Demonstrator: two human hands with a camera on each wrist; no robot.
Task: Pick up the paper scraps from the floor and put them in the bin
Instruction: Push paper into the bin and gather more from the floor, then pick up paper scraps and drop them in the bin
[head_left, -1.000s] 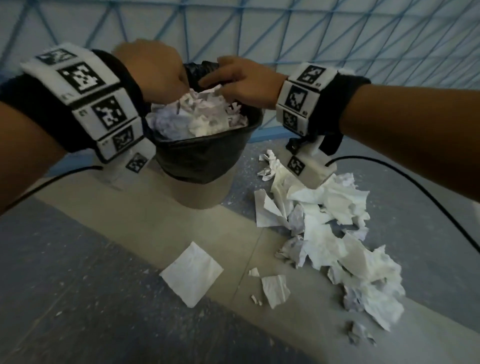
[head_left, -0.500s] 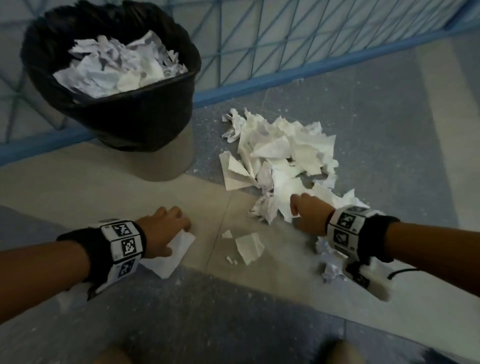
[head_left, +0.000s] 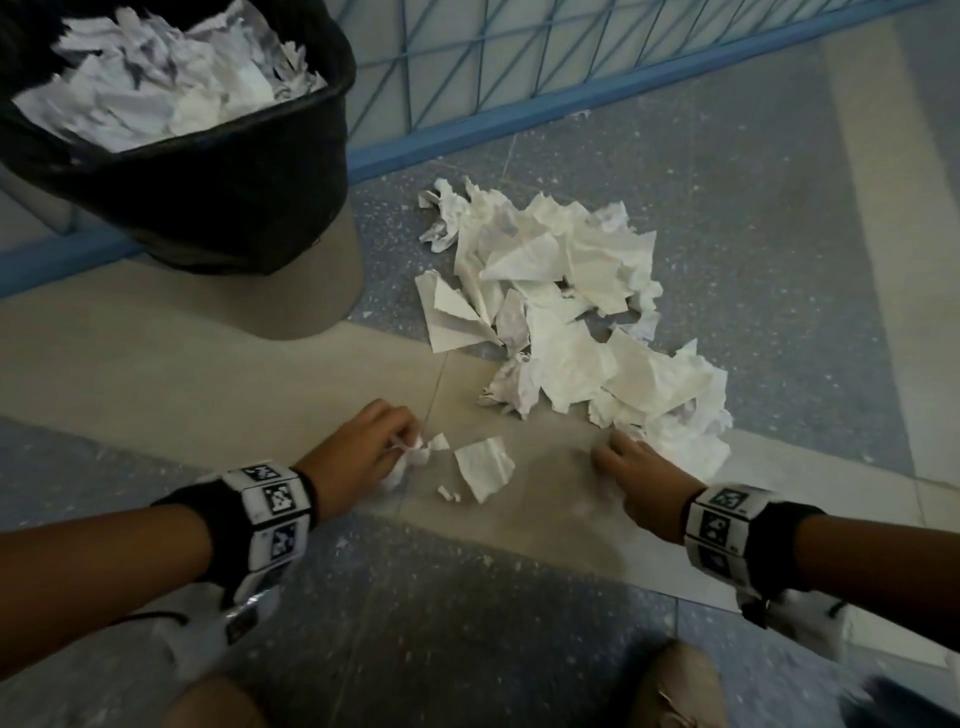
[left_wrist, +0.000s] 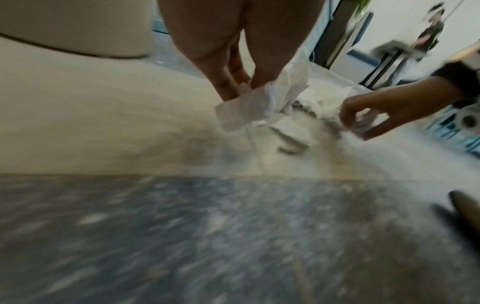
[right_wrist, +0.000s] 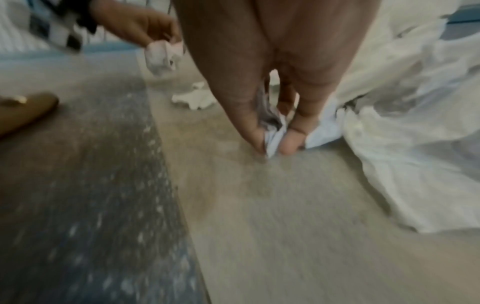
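Observation:
A black-lined bin (head_left: 218, 171) stands at the far left, heaped with white paper. A pile of crumpled paper scraps (head_left: 566, 322) lies on the floor to its right. My left hand (head_left: 402, 441) grips a crumpled sheet (head_left: 413, 460); the left wrist view shows that sheet (left_wrist: 246, 109) hanging from the fingers (left_wrist: 226, 86). My right hand (head_left: 610, 449) is at the pile's near edge. In the right wrist view its thumb and finger (right_wrist: 291, 142) pinch a small scrap (right_wrist: 272, 135). One loose scrap (head_left: 485, 465) and tiny bits (head_left: 449, 493) lie between the hands.
A blue mesh fence (head_left: 571, 98) runs behind the bin and the pile. The floor has a beige strip (head_left: 156, 374) between grey speckled tiles. A brown shoe (head_left: 680, 686) sits at the bottom edge, below my right arm.
Both hands came down from over the bin to the floor. The left hand crumpled up the flat sheet and moved right. The right hand shifted to the pile's near edge and pinched a scrap.

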